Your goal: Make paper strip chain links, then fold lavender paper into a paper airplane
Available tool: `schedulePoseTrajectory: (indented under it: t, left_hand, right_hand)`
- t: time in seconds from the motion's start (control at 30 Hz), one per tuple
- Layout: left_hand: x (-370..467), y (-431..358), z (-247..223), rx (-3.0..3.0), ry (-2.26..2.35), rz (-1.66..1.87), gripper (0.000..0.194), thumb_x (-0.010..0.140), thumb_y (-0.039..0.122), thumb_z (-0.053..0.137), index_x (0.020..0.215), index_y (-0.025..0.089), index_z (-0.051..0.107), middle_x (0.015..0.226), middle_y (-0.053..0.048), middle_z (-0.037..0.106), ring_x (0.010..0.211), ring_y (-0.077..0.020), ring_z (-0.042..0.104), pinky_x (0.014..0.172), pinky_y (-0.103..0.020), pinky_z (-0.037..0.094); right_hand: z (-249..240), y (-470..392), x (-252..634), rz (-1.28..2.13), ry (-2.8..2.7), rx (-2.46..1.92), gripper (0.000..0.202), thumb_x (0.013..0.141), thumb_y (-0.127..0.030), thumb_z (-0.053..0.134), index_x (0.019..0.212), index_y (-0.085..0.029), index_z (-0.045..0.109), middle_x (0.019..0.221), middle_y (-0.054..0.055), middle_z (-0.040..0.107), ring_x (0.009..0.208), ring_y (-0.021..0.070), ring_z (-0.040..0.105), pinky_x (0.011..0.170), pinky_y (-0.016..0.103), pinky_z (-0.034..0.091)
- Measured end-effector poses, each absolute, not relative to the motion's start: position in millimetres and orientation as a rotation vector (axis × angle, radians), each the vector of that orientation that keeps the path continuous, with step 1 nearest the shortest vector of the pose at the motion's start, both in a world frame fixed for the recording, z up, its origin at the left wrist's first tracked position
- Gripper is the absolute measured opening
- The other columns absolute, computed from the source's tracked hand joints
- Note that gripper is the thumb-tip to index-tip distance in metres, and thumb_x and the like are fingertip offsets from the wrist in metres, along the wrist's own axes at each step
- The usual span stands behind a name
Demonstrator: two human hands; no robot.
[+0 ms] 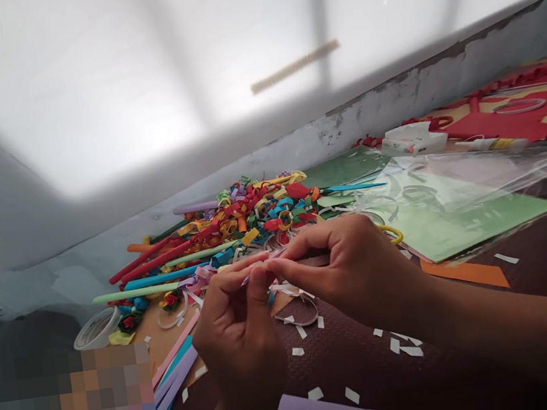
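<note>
My left hand point(241, 323) and my right hand point(349, 265) meet near the middle of the view, fingertips almost touching. Between them is a small piece of lilac paper point(246, 280), pinched by the thumb and fingers of my left hand. The thumb and forefinger of my right hand close on its other end, and most of the piece is hidden by the fingers. Below the hands, a folded purple paper point(320, 408) lies on the dark table point(344, 357), among small white paper scraps point(297, 352).
Behind the hands lies a heap of colourful paper chains point(254, 211) with rolled paper sticks point(150, 260). A tape roll point(97, 328) sits at the left. Green sheets point(477, 222), plastic film and red paper point(499, 124) spread to the right, along the wall.
</note>
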State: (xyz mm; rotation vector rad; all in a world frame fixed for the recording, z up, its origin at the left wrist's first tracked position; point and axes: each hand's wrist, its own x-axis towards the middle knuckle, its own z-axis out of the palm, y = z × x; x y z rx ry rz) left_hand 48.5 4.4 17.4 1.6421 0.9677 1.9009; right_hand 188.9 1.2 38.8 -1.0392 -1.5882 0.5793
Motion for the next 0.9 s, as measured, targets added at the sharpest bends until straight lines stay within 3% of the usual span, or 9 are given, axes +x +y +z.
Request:
schedulePoseTrajectory:
  t: [0.2, 0.43, 0.63, 0.9]
  left_hand:
    - [44.6, 10.6, 17.5, 1.508, 0.982, 1.920, 0.013, 0.088, 0.026, 0.071, 0.079, 0.019, 0.064, 0.085, -0.001, 0.075, 0.078, -0.0171, 0.073, 0.070, -0.029, 0.061]
    - [40.3, 13.4, 22.1, 1.315, 0.865, 1.806, 0.017, 0.086, 0.029, 0.074, 0.077, 0.020, 0.063, 0.077, 0.002, 0.075, 0.078, -0.0172, 0.075, 0.076, -0.029, 0.062]
    - [38.1, 13.6, 24.9, 1.240, 0.838, 1.794, 0.030, 0.073, 0.036, 0.086, 0.074, 0.018, 0.061, 0.070, 0.000, 0.073, 0.071, -0.0209, 0.076, 0.066, -0.029, 0.064]
    - [41.6, 10.3, 29.9, 1.175, 0.812, 1.755, 0.033, 0.067, 0.036, 0.089, 0.073, 0.018, 0.063, 0.067, -0.001, 0.074, 0.065, -0.0201, 0.075, 0.064, -0.030, 0.064]
  right_hand:
    - [40.8, 3.9, 194.3, 0.249, -1.650, -1.174, 0.035, 0.082, -0.043, 0.073, 0.058, -0.020, 0.062, 0.044, -0.003, 0.056, 0.043, 0.0111, 0.047, 0.046, 0.026, 0.032]
    - [42.6, 8.6, 198.4, 0.427, -1.610, -1.239, 0.033, 0.083, -0.048, 0.071, 0.063, -0.022, 0.066, 0.050, -0.003, 0.061, 0.043, 0.0111, 0.048, 0.046, 0.025, 0.030]
    - [42.2, 9.2, 199.3, 0.404, -1.611, -1.288, 0.031, 0.083, -0.049, 0.071, 0.065, -0.023, 0.068, 0.053, -0.003, 0.063, 0.048, 0.0123, 0.051, 0.049, 0.026, 0.031]
    - [37.9, 12.9, 199.1, 0.371, -1.624, -1.280, 0.035, 0.084, -0.054, 0.070, 0.067, -0.024, 0.069, 0.053, -0.005, 0.064, 0.047, 0.0117, 0.051, 0.049, 0.026, 0.031]
